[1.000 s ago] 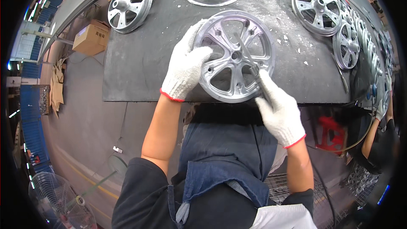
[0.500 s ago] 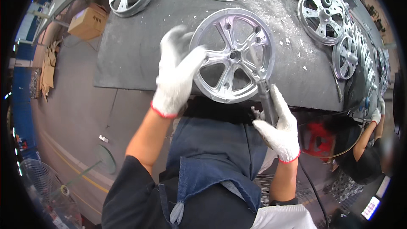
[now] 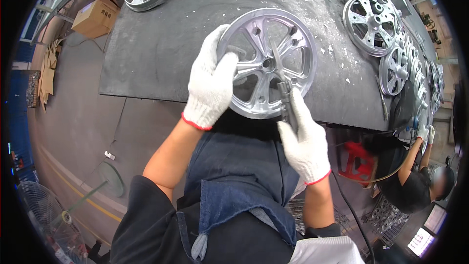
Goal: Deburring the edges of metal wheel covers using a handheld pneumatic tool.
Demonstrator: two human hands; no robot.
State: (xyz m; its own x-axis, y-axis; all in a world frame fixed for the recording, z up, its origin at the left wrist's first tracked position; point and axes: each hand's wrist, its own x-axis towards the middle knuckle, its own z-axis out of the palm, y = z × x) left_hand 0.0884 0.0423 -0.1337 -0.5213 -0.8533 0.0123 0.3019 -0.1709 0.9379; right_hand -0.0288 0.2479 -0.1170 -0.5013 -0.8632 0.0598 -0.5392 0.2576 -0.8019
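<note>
A silver spoked metal wheel (image 3: 263, 85) is tilted up near the front edge of the dark worktable. My left hand (image 3: 210, 80), in a white glove with a red cuff, grips its left rim, thumb on the near side and fingers reaching behind. In my right hand (image 3: 307, 146), gloved alike, is a dark hand-held power file (image 3: 286, 99). Its long thin blade slants up across the wheel, just right of the hub. Whether the blade touches a spoke, I cannot tell.
More wheels (image 3: 372, 22) stand stacked along the table's right side, and others lie at the far edge. Pale flakes litter the dark tabletop (image 3: 151, 49). A cardboard box (image 3: 95, 17) and a fan (image 3: 51, 220) are on the left. At the right works another person (image 3: 415, 181).
My left hand has closed round the wheel's left rim. The power file has moved left and up, so its blade now crosses beside the hub.
</note>
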